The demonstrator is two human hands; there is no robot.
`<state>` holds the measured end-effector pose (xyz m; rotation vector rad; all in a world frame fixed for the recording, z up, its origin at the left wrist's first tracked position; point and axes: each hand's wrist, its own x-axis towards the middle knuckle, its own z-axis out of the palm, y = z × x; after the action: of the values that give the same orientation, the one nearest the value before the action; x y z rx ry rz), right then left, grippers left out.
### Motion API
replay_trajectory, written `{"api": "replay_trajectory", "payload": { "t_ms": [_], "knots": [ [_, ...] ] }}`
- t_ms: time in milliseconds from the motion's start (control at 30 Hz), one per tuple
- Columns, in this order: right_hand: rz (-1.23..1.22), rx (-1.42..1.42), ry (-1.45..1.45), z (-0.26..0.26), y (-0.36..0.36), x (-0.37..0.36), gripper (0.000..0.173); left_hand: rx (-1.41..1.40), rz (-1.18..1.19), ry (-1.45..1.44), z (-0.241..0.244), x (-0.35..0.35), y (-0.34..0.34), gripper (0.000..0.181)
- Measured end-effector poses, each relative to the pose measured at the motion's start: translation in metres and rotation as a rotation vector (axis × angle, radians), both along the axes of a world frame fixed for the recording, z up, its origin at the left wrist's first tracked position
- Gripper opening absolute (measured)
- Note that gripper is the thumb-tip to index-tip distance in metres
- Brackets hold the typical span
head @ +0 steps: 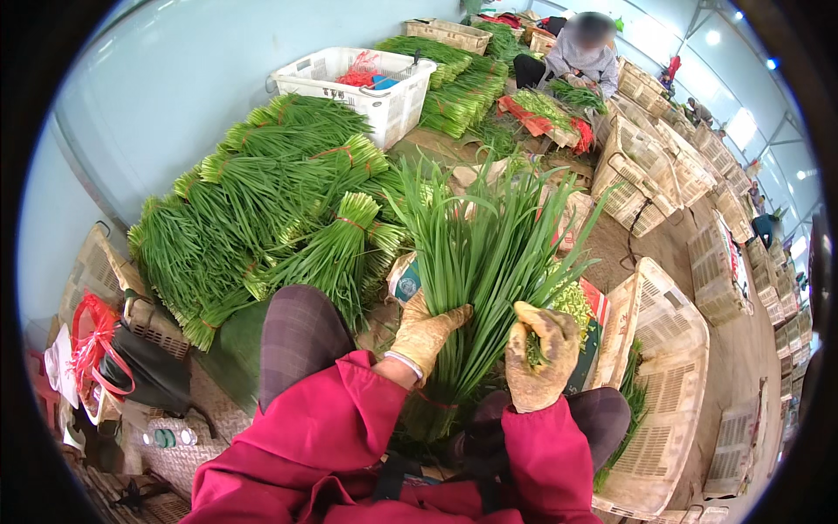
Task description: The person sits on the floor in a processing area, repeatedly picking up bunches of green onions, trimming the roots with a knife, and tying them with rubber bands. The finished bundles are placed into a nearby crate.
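A large bunch of long green leaves, apparently garlic chives (pixel 484 255), stands fanned out before me, with a red tie near its lower end. My left hand (pixel 425 331), in a stained yellowish glove, grips the bunch at its left side. Just right of the leaves is my right hand (pixel 542 354), also gloved, its fingers curled around some small green bits. Chopped pale green pieces (pixel 571 304) lie behind the right hand. To the left, tied bundles of the same greens (pixel 262 196) are heaped, their pale cut ends bound with red bands.
A white plastic crate (pixel 386 108) with red ties stands behind the heap. At my right is a dirty cream crate (pixel 668 406) with loose greens beside its inner wall. Another person (pixel 582 59) sits farther back handling greens. Rows of crates (pixel 638 170) line the right; a black bag (pixel 154 367) lies at left.
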<state>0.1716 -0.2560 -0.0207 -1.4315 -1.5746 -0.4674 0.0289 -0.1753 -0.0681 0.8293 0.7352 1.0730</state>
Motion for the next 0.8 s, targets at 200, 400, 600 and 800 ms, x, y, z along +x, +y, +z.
{"api": "replay_trajectory", "payload": {
  "t_ms": [200, 400, 600, 800],
  "knots": [
    [-0.095, -0.290, 0.478, -0.006, 0.003, 0.006, 0.045, 0.064, -0.009, 0.035, -0.002, 0.000, -0.001, 0.047],
    [0.086, -0.360, 0.833, -0.018, 0.004, 0.011, 0.025, 0.111, 0.023, 0.007, -0.008, 0.004, -0.002, 0.036],
    [0.235, -0.292, 1.273, -0.017, 0.003, 0.010, 0.019, 0.118, 0.003, 0.015, -0.006, 0.003, -0.002, 0.036],
    [0.210, -0.340, 1.319, -0.016, 0.004, 0.012, 0.011, 0.108, -0.031, 0.048, -0.005, 0.002, -0.003, 0.037]
  ]
}}
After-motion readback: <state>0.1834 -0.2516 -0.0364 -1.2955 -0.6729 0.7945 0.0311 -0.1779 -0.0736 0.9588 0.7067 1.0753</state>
